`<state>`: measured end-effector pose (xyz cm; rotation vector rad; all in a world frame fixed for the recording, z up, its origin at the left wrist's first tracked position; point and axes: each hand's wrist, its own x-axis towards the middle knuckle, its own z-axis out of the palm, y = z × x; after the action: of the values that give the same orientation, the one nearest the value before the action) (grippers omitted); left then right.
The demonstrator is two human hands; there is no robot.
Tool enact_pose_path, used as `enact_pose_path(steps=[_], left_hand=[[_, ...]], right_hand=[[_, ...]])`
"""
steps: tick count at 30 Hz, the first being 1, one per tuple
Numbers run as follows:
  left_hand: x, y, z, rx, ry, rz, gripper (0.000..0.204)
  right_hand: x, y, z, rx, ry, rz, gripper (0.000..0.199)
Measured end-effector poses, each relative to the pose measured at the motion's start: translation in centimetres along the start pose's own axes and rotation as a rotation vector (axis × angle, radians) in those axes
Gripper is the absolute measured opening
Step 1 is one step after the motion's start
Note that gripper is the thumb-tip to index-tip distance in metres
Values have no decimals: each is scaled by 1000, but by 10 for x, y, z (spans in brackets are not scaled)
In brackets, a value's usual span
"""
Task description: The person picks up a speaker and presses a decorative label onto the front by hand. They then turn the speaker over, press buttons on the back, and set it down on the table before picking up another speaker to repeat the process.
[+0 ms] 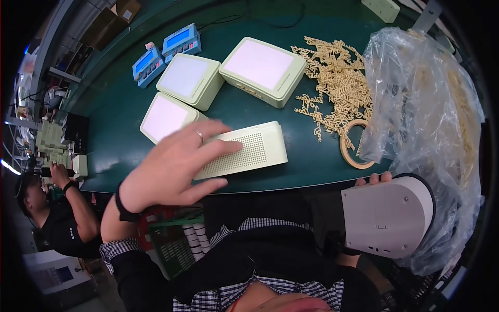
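My left hand point(171, 161) is spread over a pale green box with a perforated grille point(254, 148), its index fingertip on the holes and its thumb apart below. The box lies tilted at the table's near edge. Only the fingertips of my right hand point(375, 179) show, curled over the upper edge of a grey rounded device housing point(382, 221) with screws and small slots; the rest of that hand is hidden behind it. Beyond my left hand sit similar pale green boxes with white tops: a near one point(163, 117), a middle one point(188, 78) and a larger one point(264, 65).
Two blue meters with screens point(181, 39) stand at the far left. Tan squiggly pieces point(340, 78) lie heaped beside a tape roll point(344, 148) and a large clear plastic bag point(416, 99). A co-worker point(67, 218) works at the left. A green crate point(171, 249) is below the table.
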<state>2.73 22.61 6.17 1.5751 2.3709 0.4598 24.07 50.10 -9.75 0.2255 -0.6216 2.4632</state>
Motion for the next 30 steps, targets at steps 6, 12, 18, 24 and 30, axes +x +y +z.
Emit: enact_pose_path(steps=[6, 12, 18, 24, 30], left_hand=[[84, 51, -21, 403, -30, 408, 22], [179, 60, 44, 600, -307, 697, 10], [222, 55, 82, 667, -472, 748, 27], [221, 49, 89, 733, -381, 818, 13], [217, 65, 99, 823, -404, 819, 14]], right_hand=[[-6, 2, 10, 102, 83, -21, 57], [-27, -9, 1, -1060, 348, 264, 38], [-47, -16, 9, -252, 308, 76, 38], [-34, -7, 25, -1589, -4, -287, 39], [-40, -6, -4, -563, 35, -130, 47]])
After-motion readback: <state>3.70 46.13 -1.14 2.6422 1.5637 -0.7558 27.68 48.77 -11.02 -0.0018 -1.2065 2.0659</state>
